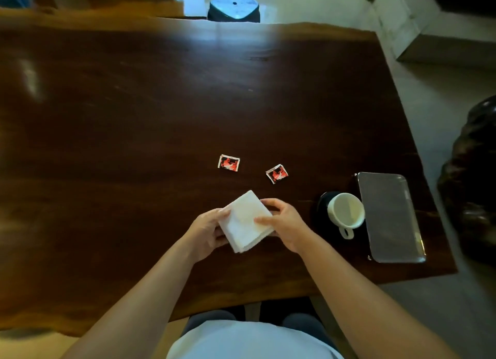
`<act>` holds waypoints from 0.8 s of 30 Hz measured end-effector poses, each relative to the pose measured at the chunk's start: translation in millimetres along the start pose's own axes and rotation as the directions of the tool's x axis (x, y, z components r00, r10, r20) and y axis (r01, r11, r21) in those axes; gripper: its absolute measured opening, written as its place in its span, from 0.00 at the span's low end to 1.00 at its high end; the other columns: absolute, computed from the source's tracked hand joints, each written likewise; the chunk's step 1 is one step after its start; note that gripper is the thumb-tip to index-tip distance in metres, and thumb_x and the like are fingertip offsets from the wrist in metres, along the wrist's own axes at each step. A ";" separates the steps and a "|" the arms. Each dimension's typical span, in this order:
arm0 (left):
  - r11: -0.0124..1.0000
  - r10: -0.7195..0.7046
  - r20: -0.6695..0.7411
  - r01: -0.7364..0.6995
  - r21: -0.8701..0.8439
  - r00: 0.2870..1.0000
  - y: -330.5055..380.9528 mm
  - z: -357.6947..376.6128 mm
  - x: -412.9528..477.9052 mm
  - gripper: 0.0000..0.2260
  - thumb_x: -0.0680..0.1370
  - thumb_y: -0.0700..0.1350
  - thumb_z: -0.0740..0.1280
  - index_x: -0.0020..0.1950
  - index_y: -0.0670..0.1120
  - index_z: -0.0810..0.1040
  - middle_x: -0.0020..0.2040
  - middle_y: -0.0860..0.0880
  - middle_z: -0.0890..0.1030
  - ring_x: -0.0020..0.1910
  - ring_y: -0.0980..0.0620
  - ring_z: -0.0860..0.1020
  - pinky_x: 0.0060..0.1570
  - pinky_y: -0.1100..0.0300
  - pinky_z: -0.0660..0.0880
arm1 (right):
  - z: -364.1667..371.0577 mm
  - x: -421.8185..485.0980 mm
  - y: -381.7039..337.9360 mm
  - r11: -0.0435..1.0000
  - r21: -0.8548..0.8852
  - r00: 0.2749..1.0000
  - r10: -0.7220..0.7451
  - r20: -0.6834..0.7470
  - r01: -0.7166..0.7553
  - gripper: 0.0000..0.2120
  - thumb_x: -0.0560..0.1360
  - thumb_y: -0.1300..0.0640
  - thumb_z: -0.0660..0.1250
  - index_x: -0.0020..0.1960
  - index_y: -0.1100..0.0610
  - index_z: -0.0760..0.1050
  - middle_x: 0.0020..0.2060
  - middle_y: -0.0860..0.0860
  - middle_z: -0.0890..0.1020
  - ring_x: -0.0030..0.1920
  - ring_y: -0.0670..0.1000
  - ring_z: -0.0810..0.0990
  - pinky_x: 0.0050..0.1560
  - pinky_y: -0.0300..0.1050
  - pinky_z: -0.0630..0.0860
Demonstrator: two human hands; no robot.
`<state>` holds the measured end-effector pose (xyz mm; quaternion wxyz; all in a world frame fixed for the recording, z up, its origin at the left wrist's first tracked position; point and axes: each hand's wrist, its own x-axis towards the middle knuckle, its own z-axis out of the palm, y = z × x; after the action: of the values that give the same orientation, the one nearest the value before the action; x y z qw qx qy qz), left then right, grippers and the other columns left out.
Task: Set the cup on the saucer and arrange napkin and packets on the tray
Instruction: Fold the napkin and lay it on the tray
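While both hands, left [208,231] and right [284,221], gripped the napkin [245,221], the cup [346,211] sat on the saucer [323,205] beside the tray [389,216].

A dark wooden surface [134,122] with a glossy, streaked grain fills most of the view. At 12 o'clock, just past its far edge, stands a stool [234,6] with a rounded square, pale blue seat and a small hole in the middle. At 3 o'clock, off the surface's right edge, a dark lumpy object [475,176] sits on the pale floor [434,98]. At 1 o'clock, a light-coloured cabinet or step [429,33] stands on that floor.
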<state>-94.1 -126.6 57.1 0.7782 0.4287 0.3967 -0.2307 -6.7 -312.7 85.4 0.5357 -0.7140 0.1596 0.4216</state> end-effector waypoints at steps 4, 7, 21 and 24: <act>0.953 -0.175 0.175 0.122 0.279 0.969 -2.3 28.6 2.8 0.16 0.74 0.43 0.75 0.61 0.46 0.82 0.58 0.44 0.85 0.55 0.45 0.85 0.52 0.49 0.80 | -32.0 -0.5 -8.6 0.954 0.284 0.978 -0.041 -0.204 0.100 0.15 0.72 0.61 0.77 0.55 0.49 0.78 0.51 0.54 0.83 0.49 0.55 0.84 0.40 0.51 0.84; 0.931 -0.197 0.196 0.120 0.345 0.961 -1.5 63.1 7.4 0.20 0.72 0.41 0.78 0.62 0.47 0.79 0.60 0.43 0.83 0.56 0.45 0.84 0.51 0.50 0.82 | -49.4 -0.5 -7.1 0.980 0.183 0.982 -0.047 -0.183 0.081 0.11 0.75 0.56 0.75 0.56 0.50 0.79 0.53 0.54 0.83 0.51 0.56 0.83 0.46 0.56 0.84; 0.980 0.143 0.000 -0.142 0.143 0.990 -25.7 252.2 37.7 0.19 0.80 0.46 0.70 0.69 0.46 0.73 0.62 0.41 0.81 0.57 0.43 0.83 0.49 0.48 0.83 | -225.2 4.2 12.0 0.998 0.059 0.979 -0.042 0.199 0.031 0.24 0.77 0.61 0.72 0.70 0.55 0.68 0.56 0.55 0.79 0.51 0.55 0.84 0.37 0.45 0.84; 0.977 0.148 0.002 -0.147 0.154 0.989 -31.6 288.1 46.0 0.19 0.79 0.45 0.70 0.70 0.47 0.73 0.62 0.42 0.80 0.58 0.43 0.82 0.48 0.48 0.83 | -267.2 10.1 11.1 0.997 0.046 0.981 -0.074 0.180 0.066 0.23 0.77 0.61 0.72 0.69 0.57 0.70 0.57 0.56 0.80 0.53 0.55 0.84 0.42 0.46 0.85</act>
<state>31.4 -389.1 95.9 0.7558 0.5169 0.3485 -0.2001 106.9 -555.0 89.5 0.5767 -0.6668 0.0932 0.4627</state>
